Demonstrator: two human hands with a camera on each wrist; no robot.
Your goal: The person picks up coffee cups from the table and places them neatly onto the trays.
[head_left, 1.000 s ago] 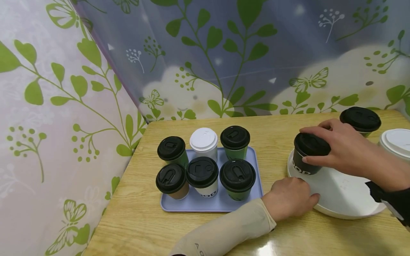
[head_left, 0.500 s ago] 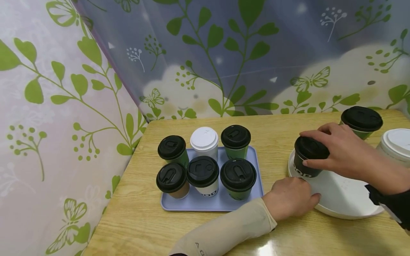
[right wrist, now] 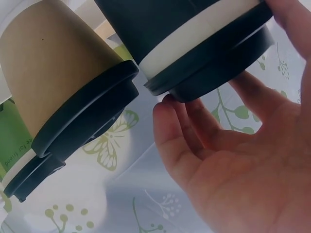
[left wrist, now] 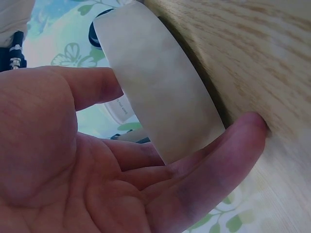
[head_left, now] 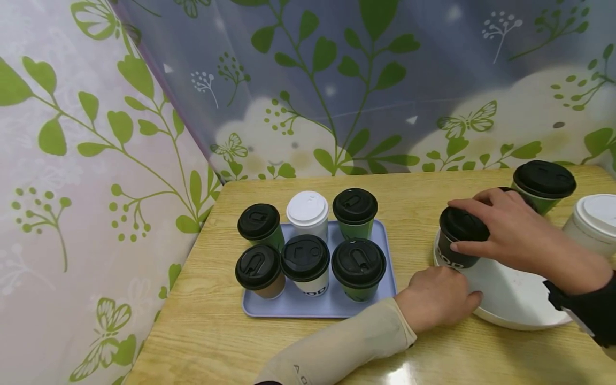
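Observation:
My right hand (head_left: 520,230) grips a black paper coffee cup (head_left: 451,254) by its black lid, fingers and thumb spread round the lid. That cup is at the left side of a round white tray (head_left: 515,294); whether its base touches the tray is hard to tell. In the right wrist view, a brown cup (right wrist: 58,63) with a black lid is close beside the black one. My left hand (head_left: 438,299) holds the tray's near-left edge. The left wrist view has the thumb and curled fingers about the tray's pale side wall (left wrist: 150,82).
Left of the hands, a lilac rectangular tray (head_left: 308,312) bears several lidded cups in two rows. A green cup (head_left: 544,184) and a white cup (head_left: 594,222) stand at the far right, behind the right hand. Patterned cloth borders the wooden table (head_left: 202,342).
The right hand and the black cup have shifted slightly left. A dark lid now shows behind the right hand's fingers. The left hand stays where it was on the tray.

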